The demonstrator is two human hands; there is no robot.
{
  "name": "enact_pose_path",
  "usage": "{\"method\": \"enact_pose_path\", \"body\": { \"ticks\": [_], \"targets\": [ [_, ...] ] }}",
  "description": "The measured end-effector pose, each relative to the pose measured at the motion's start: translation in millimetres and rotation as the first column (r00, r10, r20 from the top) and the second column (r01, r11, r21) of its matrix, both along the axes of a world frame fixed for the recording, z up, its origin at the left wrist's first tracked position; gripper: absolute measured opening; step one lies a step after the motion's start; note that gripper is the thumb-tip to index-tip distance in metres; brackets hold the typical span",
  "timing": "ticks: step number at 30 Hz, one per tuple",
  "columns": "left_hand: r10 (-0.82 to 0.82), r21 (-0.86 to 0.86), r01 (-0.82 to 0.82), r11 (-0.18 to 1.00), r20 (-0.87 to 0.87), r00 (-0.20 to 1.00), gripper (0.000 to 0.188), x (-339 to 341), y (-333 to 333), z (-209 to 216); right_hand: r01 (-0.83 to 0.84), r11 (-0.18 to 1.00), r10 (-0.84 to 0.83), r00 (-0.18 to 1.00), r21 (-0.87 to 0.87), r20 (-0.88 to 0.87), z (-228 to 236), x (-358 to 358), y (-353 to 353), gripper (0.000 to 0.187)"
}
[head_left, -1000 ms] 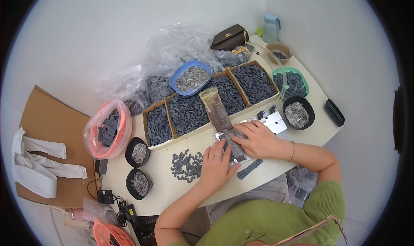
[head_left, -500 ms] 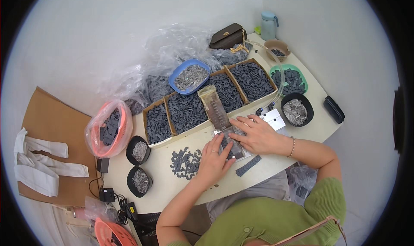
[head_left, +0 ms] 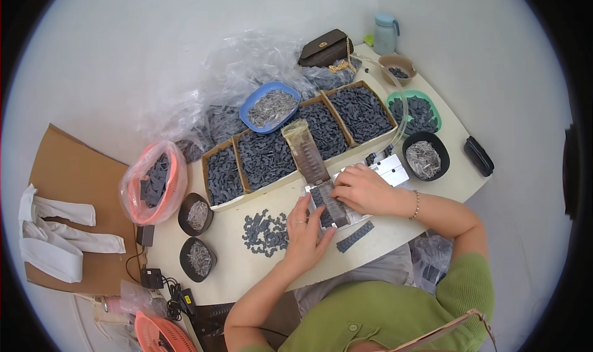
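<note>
A flat metal jig (head_left: 359,217) with rows of dark grey parts lies in front of me, partly covered by a see-through brownish plate (head_left: 333,205). My left hand (head_left: 304,236) holds the jig's left side, its thumb at the near edge and fingers along the far side. My right hand (head_left: 365,190) is bent over the jig's right side, fingertips drawn together at the plate's edge; what they pinch is hidden. A long clear brownish strip (head_left: 304,147) reaches from the jig over the parts box. Near the jig lies a row of joined grey parts (head_left: 355,237).
Loose grey parts (head_left: 264,233) lie left of my left hand. Behind stands a divided cardboard box (head_left: 272,185) of grey parts, with a blue basin (head_left: 253,123) of metal pins on it. Black bowls (head_left: 213,262) of pins stand left, another black bowl (head_left: 446,167) right. A hose (head_left: 404,108) curves behind.
My right hand's fingers, spread flat on the plate before, have drawn back to the right and curled. My left fingers have shifted off the plate towards the jig's left edge, exposing grey parts.
</note>
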State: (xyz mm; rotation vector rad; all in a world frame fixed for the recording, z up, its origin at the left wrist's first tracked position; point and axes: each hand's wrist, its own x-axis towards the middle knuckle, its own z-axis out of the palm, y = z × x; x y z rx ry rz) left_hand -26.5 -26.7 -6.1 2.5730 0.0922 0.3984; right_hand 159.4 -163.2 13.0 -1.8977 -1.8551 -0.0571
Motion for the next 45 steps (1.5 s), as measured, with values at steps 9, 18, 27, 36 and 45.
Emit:
{"method": "enact_pose_path", "body": {
  "ticks": [9,18,27,36,45],
  "targets": [
    [-0.045,0.206,0.056,0.977,-0.056,0.997,0.059,-8,4,7,-0.080,0.954,0.080,0.997,-0.290,-0.011,1,7,38,0.011],
    [-0.090,0.285,0.076,0.956,0.034,0.995,0.059,8,5,7,0.237,0.883,-0.122,0.949,0.405,-0.290,44,77,147,0.012],
    [-0.019,0.141,0.008,0.990,0.075,0.997,0.016,56,17,4,0.391,0.884,-0.340,0.914,0.256,-0.219,36,71,118,0.024],
    [0.089,-0.123,-0.058,0.991,0.267,0.960,0.017,20,25,52,0.234,0.933,-0.178,0.961,0.275,-0.214,65,18,72,0.026],
    [0.164,-0.280,-0.119,0.953,0.143,0.976,0.009,-37,58,42,-0.139,0.956,0.018,0.909,0.260,0.417,-4,-74,-33,0.021]
  ]
}}
